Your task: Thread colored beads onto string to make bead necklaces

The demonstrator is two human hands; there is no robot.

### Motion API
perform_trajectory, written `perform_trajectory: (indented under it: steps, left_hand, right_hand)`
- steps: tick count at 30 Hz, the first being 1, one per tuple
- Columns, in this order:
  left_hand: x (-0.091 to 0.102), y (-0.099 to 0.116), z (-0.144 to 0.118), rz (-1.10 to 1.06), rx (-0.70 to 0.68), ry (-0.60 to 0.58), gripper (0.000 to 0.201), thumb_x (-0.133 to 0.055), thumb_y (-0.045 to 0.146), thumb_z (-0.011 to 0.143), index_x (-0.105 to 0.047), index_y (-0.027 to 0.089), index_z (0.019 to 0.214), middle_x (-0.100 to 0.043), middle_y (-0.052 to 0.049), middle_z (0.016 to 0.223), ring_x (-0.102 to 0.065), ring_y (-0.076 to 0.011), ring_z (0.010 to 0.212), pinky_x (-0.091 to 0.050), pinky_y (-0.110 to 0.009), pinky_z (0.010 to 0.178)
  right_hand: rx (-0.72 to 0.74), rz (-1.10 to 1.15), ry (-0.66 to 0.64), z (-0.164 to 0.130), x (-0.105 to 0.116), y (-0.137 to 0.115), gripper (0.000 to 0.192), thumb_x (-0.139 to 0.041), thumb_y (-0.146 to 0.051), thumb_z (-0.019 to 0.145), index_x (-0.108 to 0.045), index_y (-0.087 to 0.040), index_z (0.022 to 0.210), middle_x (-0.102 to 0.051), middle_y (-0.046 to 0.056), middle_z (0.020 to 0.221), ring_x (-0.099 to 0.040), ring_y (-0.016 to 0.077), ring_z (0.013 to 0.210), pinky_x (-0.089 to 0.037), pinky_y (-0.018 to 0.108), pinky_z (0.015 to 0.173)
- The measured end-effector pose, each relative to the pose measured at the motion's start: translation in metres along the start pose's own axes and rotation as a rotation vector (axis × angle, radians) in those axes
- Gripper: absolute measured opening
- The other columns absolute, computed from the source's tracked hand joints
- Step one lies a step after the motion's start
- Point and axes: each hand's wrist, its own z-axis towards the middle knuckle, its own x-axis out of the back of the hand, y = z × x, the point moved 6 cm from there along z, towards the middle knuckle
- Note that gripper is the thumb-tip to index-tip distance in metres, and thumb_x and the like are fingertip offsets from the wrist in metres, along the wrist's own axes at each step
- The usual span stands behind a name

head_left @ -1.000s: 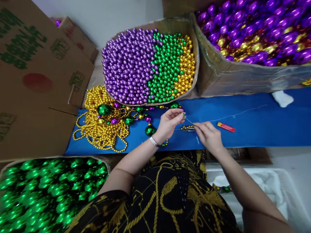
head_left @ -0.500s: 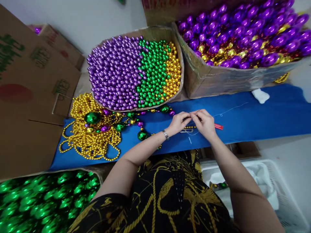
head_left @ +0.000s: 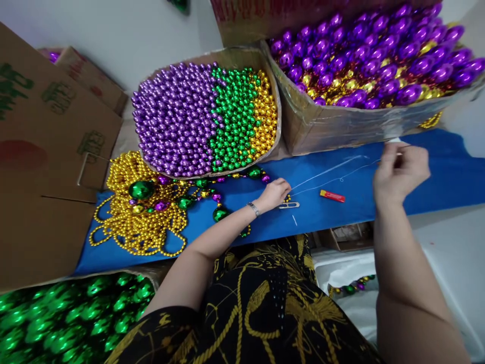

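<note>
My left hand (head_left: pixel 275 195), a metal watch on its wrist, pinches a thin white thread (head_left: pixel 322 174) near the end of a small gold bead strand (head_left: pixel 288 198). Off to the right, my right hand (head_left: pixel 401 169) is raised, its fingers closed, and the thread runs out towards it. A second, looser line of thread with a small loop also reaches that way. Just below my left hand lies a flat metal clip-like tool (head_left: pixel 290 205). A red lighter-like piece (head_left: pixel 332 195) with a yellow end rests between the hands.
A box of purple, green and gold beads (head_left: pixel 204 119) stands behind, beside a carton of large purple beads (head_left: pixel 359 60). Gold bead strands (head_left: pixel 147 232) heap at the left on the blue cloth (head_left: pixel 435 192). Green beads (head_left: pixel 76 318) fill a lower box; a white basket (head_left: pixel 322 260) sits below right.
My hands were together over the cloth; my right hand has moved far right and up, drawing the thread out. My left hand has shifted slightly left. The red piece is now uncovered.
</note>
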Motion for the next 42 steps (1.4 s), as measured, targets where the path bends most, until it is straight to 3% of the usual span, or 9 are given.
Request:
perform_trajectory:
  steps: [5, 10, 14, 20, 24, 27, 31, 36, 42]
  left_hand:
    - [-0.01, 0.008, -0.009, 0.141, -0.035, -0.124, 0.023, -0.048, 0.022, 0.096, -0.07, 0.017, 0.102, -0.066, -0.009, 0.117, -0.062, -0.0193, 0.099, -0.053, -0.033, 0.086]
    - [0.024, 0.003, -0.024, 0.353, -0.082, -0.02, 0.031, -0.045, 0.019, 0.096, -0.065, 0.017, 0.119, -0.063, -0.011, 0.124, -0.055, -0.0237, 0.114, -0.052, -0.038, 0.095]
    - [0.046, -0.012, -0.03, 0.586, -0.128, -0.047, 0.035, -0.042, 0.011, 0.094, -0.062, 0.012, 0.123, -0.059, -0.017, 0.129, -0.051, -0.0289, 0.122, -0.051, -0.044, 0.095]
    - [0.048, -0.025, -0.025, 0.642, -0.161, -0.102, 0.032, -0.039, 0.018, 0.098, -0.069, 0.016, 0.108, -0.059, -0.014, 0.13, -0.053, -0.0284, 0.12, -0.052, -0.043, 0.09]
    - [0.055, -0.021, -0.024, 0.571, -0.182, -0.101, 0.029, -0.045, 0.027, 0.097, -0.069, 0.019, 0.112, -0.057, -0.016, 0.133, -0.047, -0.0328, 0.127, -0.051, -0.048, 0.091]
    - [0.056, -0.015, -0.024, 0.585, -0.258, -0.166, 0.032, -0.049, 0.019, 0.092, -0.066, 0.017, 0.119, -0.051, -0.017, 0.142, -0.042, -0.0364, 0.133, -0.047, -0.052, 0.094]
    - [0.05, -0.018, -0.02, 0.588, -0.26, -0.213, 0.03, -0.043, 0.014, 0.094, -0.07, 0.014, 0.106, -0.053, -0.016, 0.141, -0.044, -0.0337, 0.133, -0.044, -0.051, 0.098]
    - [0.045, -0.032, -0.014, 0.499, -0.14, -0.155, 0.029, -0.043, 0.02, 0.097, -0.071, 0.017, 0.097, -0.066, -0.011, 0.126, -0.052, -0.0286, 0.126, -0.044, -0.047, 0.098]
    - [0.062, -0.032, -0.006, 0.25, -0.055, 0.007, 0.025, -0.052, 0.032, 0.096, -0.074, 0.02, 0.099, -0.074, -0.007, 0.108, -0.064, -0.0221, 0.108, -0.049, -0.04, 0.097]
  right_hand:
    - [0.125, -0.286, -0.468, -0.038, -0.067, -0.008, 0.038, -0.037, -0.04, 0.1, -0.066, -0.024, 0.118, -0.062, 0.013, 0.12, -0.059, 0.0234, 0.094, -0.043, 0.033, 0.069]
    - [0.249, -0.354, -0.828, -0.064, -0.11, -0.011, 0.04, -0.037, -0.024, 0.096, -0.061, -0.023, 0.127, -0.055, 0.014, 0.134, -0.053, 0.0274, 0.112, -0.048, 0.034, 0.078]
    - [0.265, -0.345, -0.825, -0.069, -0.104, -0.028, 0.044, -0.042, -0.022, 0.094, -0.055, -0.024, 0.136, -0.053, 0.015, 0.137, -0.051, 0.0297, 0.115, -0.049, 0.04, 0.083]
    - [0.372, -0.154, -0.924, -0.105, -0.098, -0.071, 0.037, -0.041, -0.042, 0.098, -0.065, -0.027, 0.123, -0.061, 0.009, 0.123, -0.057, 0.0236, 0.106, -0.047, 0.031, 0.075]
    - [0.363, -0.184, -0.956, -0.119, -0.1, -0.077, 0.037, -0.041, -0.041, 0.099, -0.064, -0.023, 0.123, -0.06, 0.011, 0.122, -0.057, 0.0237, 0.104, -0.045, 0.033, 0.079]
    - [0.365, -0.248, -0.99, -0.125, -0.104, -0.078, 0.034, -0.039, -0.034, 0.1, -0.065, -0.02, 0.117, -0.06, 0.014, 0.121, -0.055, 0.0251, 0.106, -0.042, 0.035, 0.081]
    - [0.323, -0.268, -1.025, -0.129, -0.11, -0.079, 0.031, -0.036, -0.02, 0.099, -0.064, -0.018, 0.112, -0.06, 0.016, 0.117, -0.055, 0.0241, 0.105, -0.04, 0.034, 0.08]
    - [0.197, -0.199, -1.012, -0.123, -0.111, -0.076, 0.036, -0.028, -0.034, 0.103, -0.058, -0.018, 0.115, -0.063, 0.013, 0.115, -0.062, 0.0221, 0.095, -0.039, 0.03, 0.071]
    - [0.131, -0.149, -1.079, -0.106, -0.104, -0.086, 0.037, -0.029, -0.038, 0.102, -0.055, -0.017, 0.121, -0.059, 0.016, 0.122, -0.065, 0.0254, 0.095, -0.045, 0.033, 0.071]
